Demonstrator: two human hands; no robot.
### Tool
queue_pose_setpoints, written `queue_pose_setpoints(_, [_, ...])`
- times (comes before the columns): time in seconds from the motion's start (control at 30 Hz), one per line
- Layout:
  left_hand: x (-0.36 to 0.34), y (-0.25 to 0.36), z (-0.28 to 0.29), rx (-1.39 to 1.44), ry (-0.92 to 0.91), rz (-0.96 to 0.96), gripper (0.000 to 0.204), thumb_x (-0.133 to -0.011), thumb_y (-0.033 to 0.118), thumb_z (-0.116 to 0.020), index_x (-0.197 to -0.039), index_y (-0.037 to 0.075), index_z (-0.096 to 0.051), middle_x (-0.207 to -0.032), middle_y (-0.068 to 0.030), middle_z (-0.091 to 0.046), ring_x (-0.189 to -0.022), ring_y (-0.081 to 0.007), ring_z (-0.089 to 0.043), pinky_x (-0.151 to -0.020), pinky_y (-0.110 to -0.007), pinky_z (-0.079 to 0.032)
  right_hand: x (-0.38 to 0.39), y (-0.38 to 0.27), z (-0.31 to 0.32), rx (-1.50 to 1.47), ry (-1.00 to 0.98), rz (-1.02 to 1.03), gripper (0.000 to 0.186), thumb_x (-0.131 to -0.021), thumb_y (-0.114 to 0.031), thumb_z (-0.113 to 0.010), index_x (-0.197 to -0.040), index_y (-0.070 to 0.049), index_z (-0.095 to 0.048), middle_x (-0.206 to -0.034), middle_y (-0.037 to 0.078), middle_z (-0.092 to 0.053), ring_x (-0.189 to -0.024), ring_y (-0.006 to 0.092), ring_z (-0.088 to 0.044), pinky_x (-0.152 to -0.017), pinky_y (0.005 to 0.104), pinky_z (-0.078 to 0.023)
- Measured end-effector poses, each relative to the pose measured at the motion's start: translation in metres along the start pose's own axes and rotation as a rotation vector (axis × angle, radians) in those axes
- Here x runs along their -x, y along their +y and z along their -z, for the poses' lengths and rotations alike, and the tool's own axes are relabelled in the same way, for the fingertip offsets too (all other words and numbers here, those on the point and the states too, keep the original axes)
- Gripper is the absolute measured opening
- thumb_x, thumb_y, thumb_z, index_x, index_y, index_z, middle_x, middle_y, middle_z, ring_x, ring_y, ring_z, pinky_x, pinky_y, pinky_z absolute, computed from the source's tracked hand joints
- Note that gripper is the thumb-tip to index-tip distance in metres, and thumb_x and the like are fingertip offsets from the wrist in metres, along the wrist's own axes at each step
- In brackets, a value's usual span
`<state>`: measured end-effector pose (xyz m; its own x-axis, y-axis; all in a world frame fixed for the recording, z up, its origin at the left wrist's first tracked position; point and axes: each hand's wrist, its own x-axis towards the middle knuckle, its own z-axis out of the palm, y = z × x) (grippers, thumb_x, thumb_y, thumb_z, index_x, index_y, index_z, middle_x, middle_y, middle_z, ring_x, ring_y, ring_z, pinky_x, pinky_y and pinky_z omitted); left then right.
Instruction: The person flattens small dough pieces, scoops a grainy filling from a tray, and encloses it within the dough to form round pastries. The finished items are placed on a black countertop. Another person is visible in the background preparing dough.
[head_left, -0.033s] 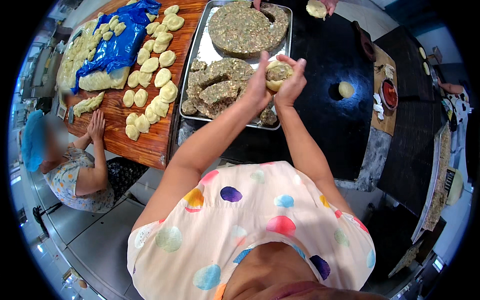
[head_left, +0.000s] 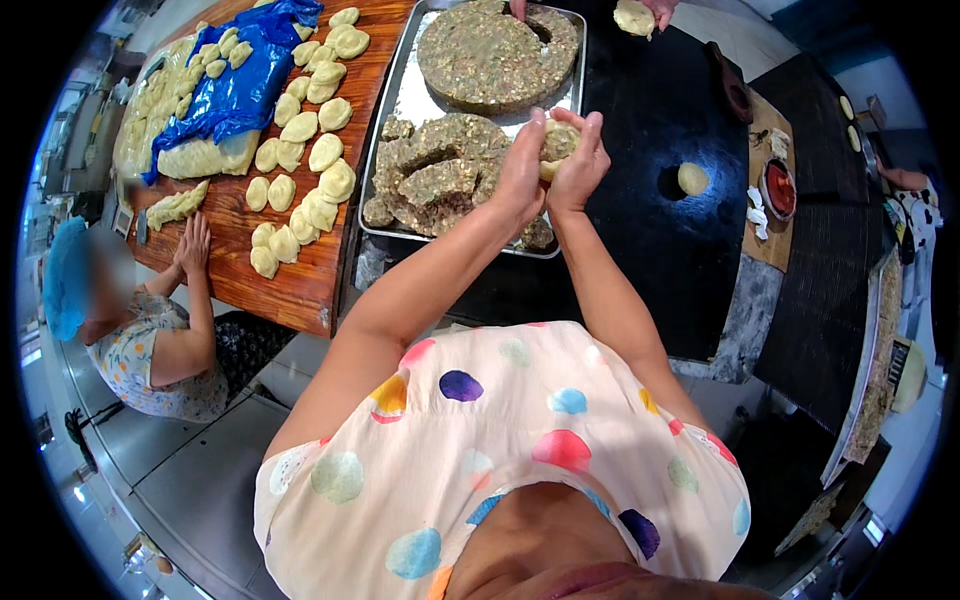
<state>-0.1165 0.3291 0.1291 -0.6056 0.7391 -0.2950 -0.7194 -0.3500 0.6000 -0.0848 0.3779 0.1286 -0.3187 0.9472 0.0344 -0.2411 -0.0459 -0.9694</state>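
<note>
Cupped at upper center of the frame, between left hand (head_left: 522, 172) and right hand (head_left: 577, 178): 1 soft, pale dough round (head_left: 557, 148), with coarse, speckled brown-green filling showing in its top. Held snugly from 2 sides, against left palm and fingers on the left, against right palm and curved fingers on the right. Cannot tell how far the fingers reach around the hidden far side.

Just behind and to the left, under and beyond the hands, a shallow metal tray (head_left: 404, 97) with a shiny rim. In its upper part, a thick, flat-topped disc of filling (head_left: 488, 62), grainy and flecked; in its lower part, a torn, craggy mound of filling (head_left: 440, 165).

At upper left of the frame, on a glossy, red-brown wooden table (head_left: 290, 305), many smooth, flattened dough pieces (head_left: 337, 181), some overlapping, near crinkled blue plastic (head_left: 222, 105). Right of center, on a smooth black surface (head_left: 640, 285), 1 pale, rounded dough ball (head_left: 692, 179), well apart from the right hand.
</note>
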Motion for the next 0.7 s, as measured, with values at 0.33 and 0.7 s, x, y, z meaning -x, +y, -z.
queue_pose_setpoints(0.33, [-0.019, 0.049, 0.008, -0.565, -0.160, 0.115, 0.057, -0.098, 0.050, -0.045, -0.127, 0.002, -0.052, -0.119, -0.0083, -0.061, -0.117, -0.0168, -0.055, -0.087, -0.031, -0.051, 0.008, -0.023, 0.023, 0.160, -0.395, 0.276, 0.051, -0.089, -0.025, -0.066, -0.130, 0.001, -0.049, -0.130, 0.017, -0.054, -0.119, 0.0260, -0.054, -0.100, 0.0338, -0.041])
queue_pose_setpoints(0.7, [0.016, 0.067, -0.011, -0.498, -0.340, 0.237, 0.049, -0.089, 0.030, -0.068, -0.128, 0.007, -0.050, -0.111, -0.0063, -0.061, -0.104, -0.0164, -0.060, -0.091, -0.031, -0.049, -0.001, -0.052, 0.041, 0.408, -0.548, 0.500, 0.097, -0.062, -0.010, -0.084, -0.143, -0.004, -0.032, -0.133, 0.017, -0.051, -0.118, 0.0337, -0.053, -0.101, 0.0403, -0.044])
